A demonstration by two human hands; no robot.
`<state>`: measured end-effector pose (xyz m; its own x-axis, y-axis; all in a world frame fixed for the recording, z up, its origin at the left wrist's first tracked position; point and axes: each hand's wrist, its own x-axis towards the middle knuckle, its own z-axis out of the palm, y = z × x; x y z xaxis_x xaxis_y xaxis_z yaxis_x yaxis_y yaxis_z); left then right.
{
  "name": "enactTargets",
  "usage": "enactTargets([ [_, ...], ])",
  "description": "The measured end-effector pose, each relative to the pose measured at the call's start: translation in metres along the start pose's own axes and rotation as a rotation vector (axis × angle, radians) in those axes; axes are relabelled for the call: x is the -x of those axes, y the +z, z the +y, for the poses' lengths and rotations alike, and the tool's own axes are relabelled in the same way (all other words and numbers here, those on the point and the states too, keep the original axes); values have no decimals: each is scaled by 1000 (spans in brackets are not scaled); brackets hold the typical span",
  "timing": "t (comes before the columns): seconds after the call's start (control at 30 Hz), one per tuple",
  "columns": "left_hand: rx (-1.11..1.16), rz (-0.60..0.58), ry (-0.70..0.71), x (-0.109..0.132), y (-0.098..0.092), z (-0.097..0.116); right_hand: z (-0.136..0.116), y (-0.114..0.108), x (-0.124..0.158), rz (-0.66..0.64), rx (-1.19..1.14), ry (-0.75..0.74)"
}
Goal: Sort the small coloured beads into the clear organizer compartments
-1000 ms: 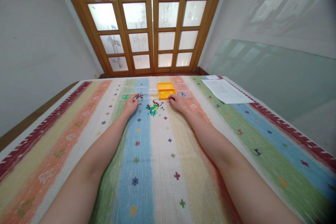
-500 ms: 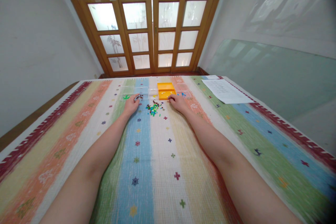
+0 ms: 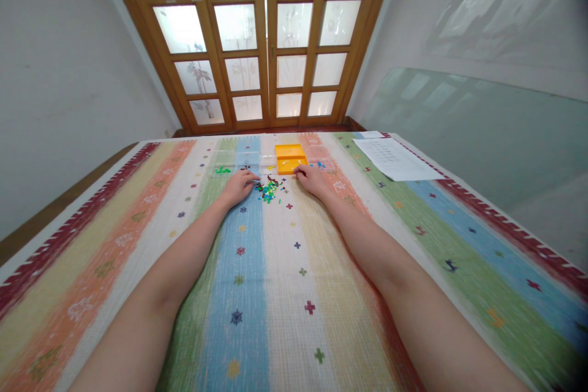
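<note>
A small pile of mixed coloured bits [image 3: 268, 190], green, blue, yellow and dark red, lies on the striped cloth. My left hand [image 3: 241, 187] is at its left edge, fingers stretched towards it; nothing shows in them. An open yellow plastic box [image 3: 290, 152] stands just beyond the pile, with a few pale bits inside. The fingers of my right hand [image 3: 311, 180] are closed on its near right corner. Behind my left hand sit clear boxes, with green bits [image 3: 223, 169] in one and dark red bits [image 3: 246, 167], partly hidden, in another.
Yellow bits [image 3: 270, 168] lie in a clear box left of the yellow one, and blue bits [image 3: 318, 165] in one to its right. A printed white sheet [image 3: 395, 159] lies at the far right. The striped tablecloth [image 3: 285, 294] covers the table; glazed wooden doors stand behind.
My left hand has moved right and nearer, from the clear box with dark red bits to the pile's edge. My right hand stays at the yellow box.
</note>
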<state>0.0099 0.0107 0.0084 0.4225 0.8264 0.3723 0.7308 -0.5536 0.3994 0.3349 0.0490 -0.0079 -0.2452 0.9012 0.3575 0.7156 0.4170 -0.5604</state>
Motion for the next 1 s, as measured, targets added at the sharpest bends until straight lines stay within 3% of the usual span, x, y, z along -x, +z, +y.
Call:
enactTargets([
  [0.27,-12,-70,68,-1,-1,6,0,0,1,-3,1,-13],
  [0.53,-4,35,-16,0,-1,5,-3,-2,2,-3,-2,3],
  [0.77,-11,-60,58,-1,1,5,-3,-2,2,-4,-2,-12],
  [1.0,7,37,-35,-1,4,-2,-3,-3,1,-12,8,-7],
])
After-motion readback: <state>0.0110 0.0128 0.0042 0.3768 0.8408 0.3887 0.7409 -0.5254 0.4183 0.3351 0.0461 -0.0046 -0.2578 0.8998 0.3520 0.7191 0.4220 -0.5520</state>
